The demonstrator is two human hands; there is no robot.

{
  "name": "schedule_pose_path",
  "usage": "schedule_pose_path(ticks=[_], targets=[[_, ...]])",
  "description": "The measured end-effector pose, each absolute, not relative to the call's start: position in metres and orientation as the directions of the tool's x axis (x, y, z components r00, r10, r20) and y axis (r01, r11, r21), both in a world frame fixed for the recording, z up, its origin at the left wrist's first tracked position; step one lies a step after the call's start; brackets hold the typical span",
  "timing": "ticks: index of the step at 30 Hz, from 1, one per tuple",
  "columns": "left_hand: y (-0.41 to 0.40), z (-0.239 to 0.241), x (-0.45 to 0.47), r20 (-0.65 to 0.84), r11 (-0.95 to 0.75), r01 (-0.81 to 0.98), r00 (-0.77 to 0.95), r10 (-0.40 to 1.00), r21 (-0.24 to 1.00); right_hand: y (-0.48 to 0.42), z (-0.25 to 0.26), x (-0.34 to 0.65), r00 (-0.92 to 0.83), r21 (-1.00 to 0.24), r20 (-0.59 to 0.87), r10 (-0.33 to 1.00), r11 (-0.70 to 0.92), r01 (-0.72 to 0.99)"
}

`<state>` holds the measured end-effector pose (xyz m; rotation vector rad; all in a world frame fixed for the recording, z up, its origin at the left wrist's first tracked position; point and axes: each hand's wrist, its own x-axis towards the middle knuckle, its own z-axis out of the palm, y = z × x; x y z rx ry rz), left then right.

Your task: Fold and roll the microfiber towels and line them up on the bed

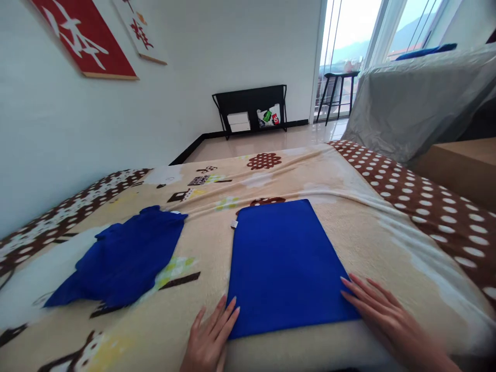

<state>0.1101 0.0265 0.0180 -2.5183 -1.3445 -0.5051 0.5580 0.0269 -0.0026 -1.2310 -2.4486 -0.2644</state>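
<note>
A blue cloth (284, 263) lies folded into a flat rectangle on the patterned beige blanket (360, 227) in front of me. My left hand (211, 336) rests open, fingers flat, at the cloth's near left corner. My right hand (382, 310) lies open with fingers stretched out at the near right corner, fingertips touching the cloth's edge. A second blue cloth (122, 261) lies rumpled and unfolded to the left, apart from both hands.
The bed's brown dotted border (426, 196) runs along the right. Beyond it stands furniture under a grey cover (411, 98). A black rack (251, 108) stands against the far wall, a stool (339, 93) by the window. The white wall (58, 139) is close on the left.
</note>
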Motion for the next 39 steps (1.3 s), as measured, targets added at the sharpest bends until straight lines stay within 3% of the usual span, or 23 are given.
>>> schedule_pose_path(ticks=[3, 6, 11, 15, 19, 25, 28, 32, 34, 39], targets=[[0.016, 0.02, 0.118, 0.495, -0.573, 0.819, 0.511, 0.702, -0.032, 0.016, 0.003, 0.557, -0.61, 0.027, 0.418, 0.674, 0.661, 0.75], [0.016, 0.017, 0.128, 0.473, -0.572, 0.819, 0.527, 0.706, -0.058, 0.014, -0.008, 0.551, -0.547, 0.025, 0.474, 0.69, 0.611, 0.791], [0.031, 0.017, 0.124, 0.483, -0.573, 0.82, 0.503, 0.717, -0.002, 0.024, -0.029, 0.558, -0.477, -0.035, 0.518, 0.71, 0.574, 0.818], [0.038, 0.026, 0.108, 0.464, -0.667, 0.745, 0.596, 0.656, -0.013, 0.027, -0.026, 0.564, -0.455, -0.087, 0.545, 0.704, 0.587, 0.805], [0.036, 0.027, 0.097, 0.502, -0.687, 0.718, 0.557, 0.662, 0.11, 0.029, -0.018, 0.572, -0.451, -0.113, 0.564, 0.692, 0.605, 0.788], [0.037, 0.021, 0.089, 0.552, -0.694, 0.675, 0.49, 0.675, 0.25, 0.032, -0.012, 0.591, -0.557, -0.02, 0.489, 0.672, 0.647, 0.762], [0.04, 0.023, 0.086, 0.505, -0.691, 0.656, 0.505, 0.701, 0.303, 0.034, -0.004, 0.589, -0.535, -0.104, 0.485, 0.692, 0.653, 0.751], [0.044, 0.023, 0.09, 0.455, -0.582, 0.731, 0.409, 0.791, 0.355, 0.037, 0.002, 0.574, -0.388, -0.369, 0.455, 0.801, 0.566, 0.737], [0.046, 0.019, 0.098, 0.449, -0.472, 0.803, 0.293, 0.844, 0.365, 0.041, -0.002, 0.564, -0.273, -0.443, 0.444, 0.854, 0.474, 0.761], [0.053, 0.004, 0.129, 0.487, -0.192, 0.949, 0.048, 0.872, 0.251, 0.052, -0.022, 0.539, -0.037, -0.412, 0.461, 0.887, 0.251, 0.876]])
